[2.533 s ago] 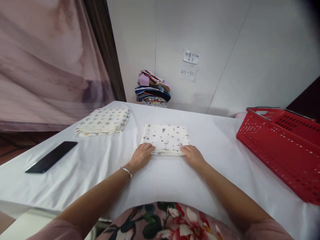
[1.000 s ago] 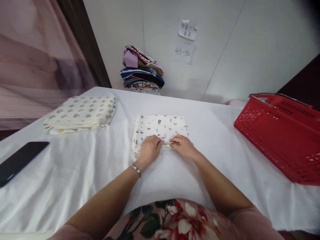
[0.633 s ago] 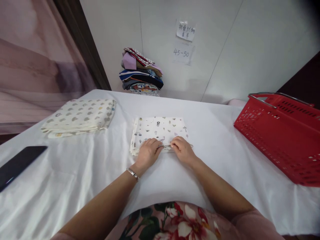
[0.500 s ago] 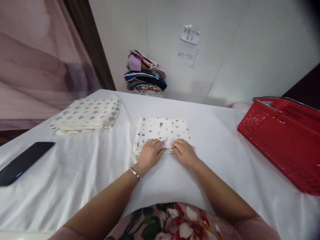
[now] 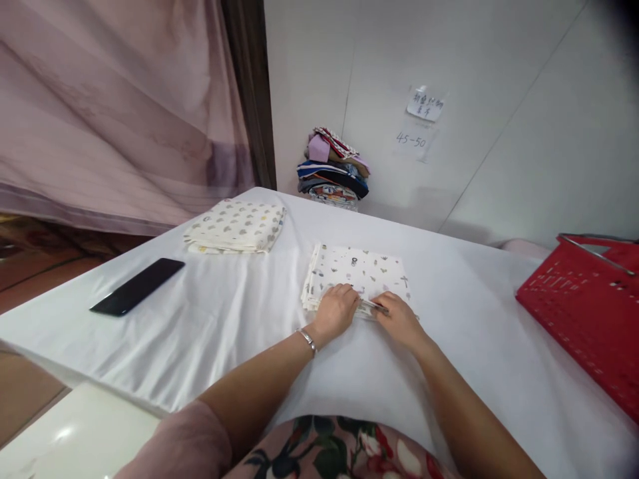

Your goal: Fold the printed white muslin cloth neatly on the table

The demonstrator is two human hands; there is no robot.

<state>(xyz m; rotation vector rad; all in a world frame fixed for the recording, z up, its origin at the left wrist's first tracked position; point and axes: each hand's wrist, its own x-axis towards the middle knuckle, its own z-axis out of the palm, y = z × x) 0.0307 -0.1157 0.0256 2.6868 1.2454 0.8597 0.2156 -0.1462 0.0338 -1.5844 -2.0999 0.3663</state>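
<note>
A folded white cloth [image 5: 362,269] printed with small plants and animals lies flat on the white-covered table [image 5: 239,293] in front of me. My left hand [image 5: 337,310] is closed on its near edge, fingers on top, thumb tucked below. Close beside it, my right hand [image 5: 399,318] pinches the same near edge, which is slightly raised between the two hands. Layers of the fold show at the cloth's left side. Farther left lies a second folded cloth [image 5: 239,226], cream with grey cloud-like prints.
A black phone [image 5: 140,286] lies on the left of the table. To the right stands a red perforated basket [image 5: 584,306] with a metal handle. A stack of folded fabrics [image 5: 334,169] is at the wall behind the table's far edge, below two paper notes [image 5: 424,105].
My hands have come inward from the cloth's near corners to the middle of its near edge and grip it there. The whole view has shifted, so things appear farther right.
</note>
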